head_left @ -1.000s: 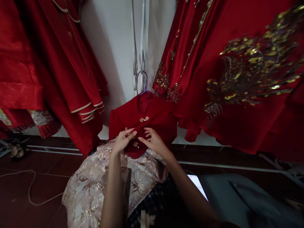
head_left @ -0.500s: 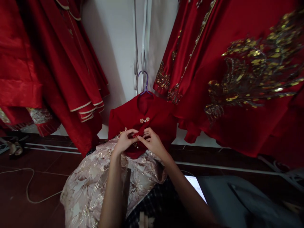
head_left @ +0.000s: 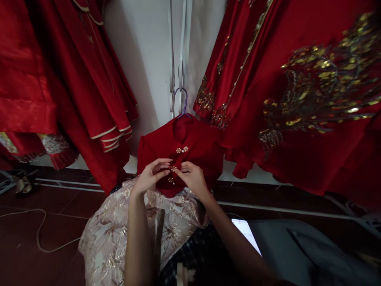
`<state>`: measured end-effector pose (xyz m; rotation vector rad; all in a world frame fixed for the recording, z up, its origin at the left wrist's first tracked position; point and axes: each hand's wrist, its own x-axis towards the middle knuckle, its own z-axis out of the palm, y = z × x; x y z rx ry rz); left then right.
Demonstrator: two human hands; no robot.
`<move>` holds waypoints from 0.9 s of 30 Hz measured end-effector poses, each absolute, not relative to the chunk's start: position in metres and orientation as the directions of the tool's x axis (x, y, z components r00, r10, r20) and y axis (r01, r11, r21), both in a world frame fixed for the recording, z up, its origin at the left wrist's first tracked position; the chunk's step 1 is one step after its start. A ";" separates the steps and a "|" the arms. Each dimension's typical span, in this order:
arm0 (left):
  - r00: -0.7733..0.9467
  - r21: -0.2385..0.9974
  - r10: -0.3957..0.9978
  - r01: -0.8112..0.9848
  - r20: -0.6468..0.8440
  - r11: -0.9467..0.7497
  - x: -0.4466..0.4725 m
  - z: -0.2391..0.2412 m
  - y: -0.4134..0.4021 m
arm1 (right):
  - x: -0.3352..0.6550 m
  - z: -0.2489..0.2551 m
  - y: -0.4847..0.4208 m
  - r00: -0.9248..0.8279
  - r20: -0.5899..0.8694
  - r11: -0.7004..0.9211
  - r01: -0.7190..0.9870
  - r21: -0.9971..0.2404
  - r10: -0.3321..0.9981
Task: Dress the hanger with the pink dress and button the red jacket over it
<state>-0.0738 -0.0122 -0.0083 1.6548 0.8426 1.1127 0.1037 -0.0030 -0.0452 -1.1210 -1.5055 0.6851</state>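
A red top point(head_left: 154, 143) with a V-shaped neck hangs in front of me on a purple hanger point(head_left: 185, 106). Down its front run pearl-like flower clasps: an upper clasp point(head_left: 182, 150), a middle clasp point(head_left: 172, 168) between my hands, and a lower clasp point(head_left: 171, 181). My right hand point(head_left: 192, 178) pinches the middle clasp at its right side, thumb and finger together. Just left of that clasp is my left hand point(head_left: 150, 174), its thumb and curved fingers apart, fingertips close to the fabric. Below, a pale floral brocade skirt point(head_left: 104, 230) spreads over my lap.
Red garments point(head_left: 98, 99) hang at the left, and a red dress point(head_left: 244, 115) with gold sequins hangs at the right. A lit phone point(head_left: 246, 234) lies by my right forearm on a grey surface point(head_left: 276, 242). A white cable point(head_left: 41, 238) crosses the floor.
My left hand has shifted slightly left and its fingers have spread. The red fabric bunched between my fingertips now lies flatter, and the middle clasp shows. The right hand stays at the clasp.
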 end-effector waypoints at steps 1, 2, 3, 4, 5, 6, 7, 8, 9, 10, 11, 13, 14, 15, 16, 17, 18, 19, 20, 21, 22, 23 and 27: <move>0.281 0.936 0.904 0.049 0.322 -0.348 -0.078 -0.012 -0.009 | 0.104 -0.045 -0.003 0.049 0.422 0.389 0.304 -0.870 0.905; 0.192 0.925 0.916 0.076 0.353 -0.373 -0.081 -0.016 -0.004 | 0.105 -0.044 -0.003 0.062 0.431 0.392 0.319 -0.863 0.900; 0.097 0.915 0.921 0.112 0.378 -0.388 -0.085 -0.022 0.001 | 0.105 -0.043 -0.004 0.072 0.444 0.397 0.336 -0.854 0.893; 0.018 0.909 0.920 0.150 0.391 -0.389 -0.088 -0.029 0.006 | 0.106 -0.041 -0.005 0.076 0.459 0.405 0.358 -0.841 0.885; -0.033 0.907 0.920 0.184 0.391 -0.379 -0.090 -0.035 0.011 | 0.107 -0.039 -0.007 0.074 0.476 0.415 0.384 -0.825 0.877; -0.050 0.908 0.924 0.210 0.380 -0.362 -0.092 -0.041 0.015 | 0.107 -0.037 -0.008 0.068 0.492 0.425 0.410 -0.807 0.868; -0.038 0.909 0.930 0.228 0.365 -0.348 -0.093 -0.045 0.018 | 0.107 -0.035 -0.010 0.061 0.506 0.434 0.432 -0.790 0.860; -0.006 0.909 0.935 0.237 0.354 -0.342 -0.094 -0.048 0.020 | 0.108 -0.033 -0.011 0.053 0.517 0.443 0.447 -0.777 0.854; 0.029 0.907 0.936 0.237 0.351 -0.347 -0.093 -0.050 0.021 | 0.108 -0.031 -0.012 0.048 0.524 0.449 0.454 -0.770 0.851; 0.055 0.904 0.933 0.231 0.355 -0.358 -0.093 -0.051 0.022 | 0.107 -0.030 -0.013 0.048 0.527 0.452 0.454 -0.768 0.848; 0.072 0.903 0.930 0.223 0.361 -0.368 -0.091 -0.050 0.021 | 0.107 -0.030 -0.014 0.054 0.530 0.453 0.451 -0.769 0.846; 0.097 0.901 0.927 0.216 0.362 -0.375 -0.089 -0.049 0.020 | 0.106 -0.030 -0.014 0.069 0.534 0.453 0.445 -0.773 0.843; 0.109 0.901 0.927 0.221 0.359 -0.375 -0.088 -0.049 0.020 | 0.105 -0.031 -0.014 0.073 0.536 0.455 0.441 -0.774 0.841; 0.115 0.898 0.927 0.230 0.358 -0.376 -0.087 -0.048 0.020 | 0.105 -0.032 -0.014 0.073 0.538 0.458 0.437 -0.774 0.840; 0.115 0.894 0.925 0.239 0.362 -0.379 -0.086 -0.048 0.020 | 0.105 -0.034 -0.014 0.070 0.540 0.463 0.432 -0.774 0.839; 0.105 0.891 0.923 0.244 0.369 -0.384 -0.085 -0.048 0.020 | 0.104 -0.035 -0.013 0.065 0.540 0.466 0.425 -0.776 0.839; 0.086 0.889 0.922 0.243 0.379 -0.388 -0.084 -0.048 0.020 | 0.104 -0.036 -0.013 0.060 0.537 0.468 0.415 -0.780 0.841; 0.064 0.891 0.921 0.235 0.385 -0.389 -0.083 -0.047 0.020 | 0.103 -0.038 -0.011 0.054 0.532 0.469 0.402 -0.786 0.845; 0.042 0.896 0.922 0.222 0.385 -0.384 -0.083 -0.046 0.020 | 0.103 -0.040 -0.010 0.045 0.525 0.471 0.384 -0.794 0.850; 0.025 0.905 0.926 0.203 0.377 -0.374 -0.082 -0.045 0.019 | 0.101 -0.041 -0.008 0.031 0.518 0.473 0.362 -0.803 0.855; 0.014 0.915 0.931 0.181 0.365 -0.362 -0.081 -0.043 0.019 | 0.100 -0.042 -0.005 0.017 0.512 0.477 0.339 -0.811 0.859; 0.008 0.924 0.936 0.158 0.351 -0.348 -0.081 -0.041 0.018 | 0.098 -0.044 -0.002 0.006 0.508 0.480 0.319 -0.817 0.861; 0.017 0.949 0.953 0.084 0.303 -0.303 -0.081 -0.036 0.015 | 0.085 -0.048 0.014 0.018 0.491 0.466 0.287 -0.837 0.871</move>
